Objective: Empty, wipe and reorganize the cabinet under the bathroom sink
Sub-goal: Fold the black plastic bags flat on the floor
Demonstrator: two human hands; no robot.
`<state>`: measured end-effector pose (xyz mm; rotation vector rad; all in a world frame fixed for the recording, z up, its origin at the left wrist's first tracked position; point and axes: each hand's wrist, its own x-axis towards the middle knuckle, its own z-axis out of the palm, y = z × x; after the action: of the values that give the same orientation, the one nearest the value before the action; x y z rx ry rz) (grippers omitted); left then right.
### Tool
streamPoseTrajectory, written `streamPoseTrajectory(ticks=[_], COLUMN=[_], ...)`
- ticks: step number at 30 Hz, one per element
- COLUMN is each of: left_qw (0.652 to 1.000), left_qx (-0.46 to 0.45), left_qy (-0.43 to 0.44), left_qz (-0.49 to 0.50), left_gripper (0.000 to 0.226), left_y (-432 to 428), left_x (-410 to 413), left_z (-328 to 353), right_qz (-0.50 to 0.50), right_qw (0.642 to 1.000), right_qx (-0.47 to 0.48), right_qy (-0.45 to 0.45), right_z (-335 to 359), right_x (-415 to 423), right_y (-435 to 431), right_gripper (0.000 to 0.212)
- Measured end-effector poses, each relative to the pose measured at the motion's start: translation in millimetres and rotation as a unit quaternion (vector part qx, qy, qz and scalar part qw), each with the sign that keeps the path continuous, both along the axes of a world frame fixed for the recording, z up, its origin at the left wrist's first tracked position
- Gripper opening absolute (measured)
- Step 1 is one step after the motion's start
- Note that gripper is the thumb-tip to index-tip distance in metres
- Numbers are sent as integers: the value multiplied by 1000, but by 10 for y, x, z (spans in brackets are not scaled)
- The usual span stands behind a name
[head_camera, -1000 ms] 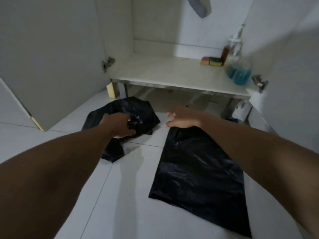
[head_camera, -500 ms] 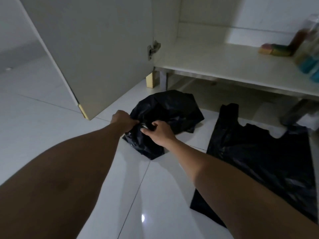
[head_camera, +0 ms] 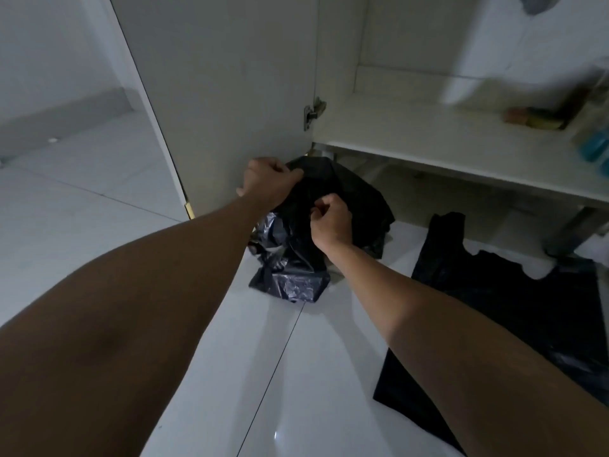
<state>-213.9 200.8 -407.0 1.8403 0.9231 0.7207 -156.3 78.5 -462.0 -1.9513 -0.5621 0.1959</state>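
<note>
Judging by the white under-sink cabinet point(head_camera: 428, 140), the emptying looks largely done. Most of its pale base board lies bare, and only a blurred cluster sits at the far right end: what seem to be small coloured sponges point(head_camera: 534, 118) beside a clear bottle of blue liquid point(head_camera: 593, 150). Whether the board has been wiped I cannot tell, as the light is dim. What is left, by my reading, is sorting the loose things outside and putting them back in order. The work in hand is on the glossy white tiled floor point(head_camera: 99, 225), just in front of the cabinet's open pale grey door point(head_camera: 230, 77) and its metal hinge point(head_camera: 313, 115). There a crumpled black plastic bag point(head_camera: 290, 268) is bunched into a shiny, wrinkled mound, its lower end on the tiles and its upper part lifted. The left hand point(head_camera: 268, 181) is curled in a fist round the bag's top edge, close to the door. The right hand point(head_camera: 329, 222) pinches the film a little lower with curled fingers. The 2 hands seem to be pulling it open or straightening it for folding. To the right, apart from it, a flat black plastic bag with handle loops point(head_camera: 510, 291) lies spread on the floor, which suggests 1 bag is already laid out and this 1 comes next.
</note>
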Motion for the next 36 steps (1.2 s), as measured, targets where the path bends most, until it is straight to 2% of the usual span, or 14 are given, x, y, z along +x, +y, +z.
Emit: streamPoseTrajectory(ticks=[5,9,11,15,18,19,21,23,24,26,29,31,34,36], left_qw=[994,992,992,987,976,971,963,960,957,960,984,997,995,983], left_qx=[6,-12,3,-6,-71,-97,-134,-161,-174,-179,-128,-50,77,149], left_qy=[-106,-124,-126,-158,-206,-220,-229,-224,-225,-211,-108,-26,49,85], left_qz=[-5,3,4,24,15,-3,-38,-50,-48,-40,-67,-61,-49,-63], left_gripper=[29,25,22,19,17,17,19,27,33,44,49,59,100,104], left_y=[-146,-239,-274,-306,-327,-327,-302,-281,-259,-222,-138,-127,-141,-170], left_x=[-9,-33,-65,-87,-47,-31,0,-5,-8,-36,-47,-51,-73,-62], left_z=[430,678,761,896,1035,1074,1115,1104,1078,1008,836,751,688,675], right_qz=[-22,-13,25,120,183,182,143,78,49,41,61,40,86,122], right_qw=[999,998,993,948,949,958,973,975,973,967,966,965,941,933], right_qx=[21,-47,-52,49,63,46,33,86,114,140,138,158,231,231], right_qy=[18,33,105,293,249,216,177,189,197,209,208,206,231,249], right_z=[429,687,775,961,1074,1086,1123,1159,1192,1267,1309,1373,1492,1570], right_x=[97,157,108,65,52,32,12,32,43,72,142,207,391,521], right_y=[-100,-300,-370,-412,-422,-417,-373,-346,-357,-408,-498,-585,-786,-1006], right_gripper=[7,8,24,75,94,90,54,16,13,19,23,22,35,43])
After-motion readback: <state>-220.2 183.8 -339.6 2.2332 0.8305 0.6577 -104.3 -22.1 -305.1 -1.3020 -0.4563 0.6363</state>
